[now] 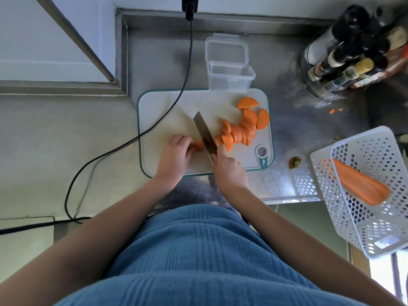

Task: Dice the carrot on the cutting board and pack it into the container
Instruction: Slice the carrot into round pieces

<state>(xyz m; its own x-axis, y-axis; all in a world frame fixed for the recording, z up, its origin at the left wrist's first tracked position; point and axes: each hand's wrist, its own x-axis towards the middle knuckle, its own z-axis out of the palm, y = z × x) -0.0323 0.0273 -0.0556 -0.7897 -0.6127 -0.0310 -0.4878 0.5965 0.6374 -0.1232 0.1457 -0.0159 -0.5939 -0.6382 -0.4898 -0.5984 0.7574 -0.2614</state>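
Observation:
A white cutting board (167,107) with a teal rim lies on the steel counter. On it my left hand (175,154) holds down the short uncut end of the carrot (199,145) with curled fingers. My right hand (229,171) grips a knife (204,133) whose blade stands against that carrot end. To the right of the blade, several half-round carrot slices (240,131) lie in a fallen row towards the board's right edge. An empty clear plastic container (229,78) with its lid hinged back stands just behind the board.
A white perforated basket (362,219) at the right holds a carrot half (362,186). A cut carrot top (295,162) lies between board and basket. Bottles in a round rack (348,58) stand at the back right. A black cable (123,142) crosses the board's left corner.

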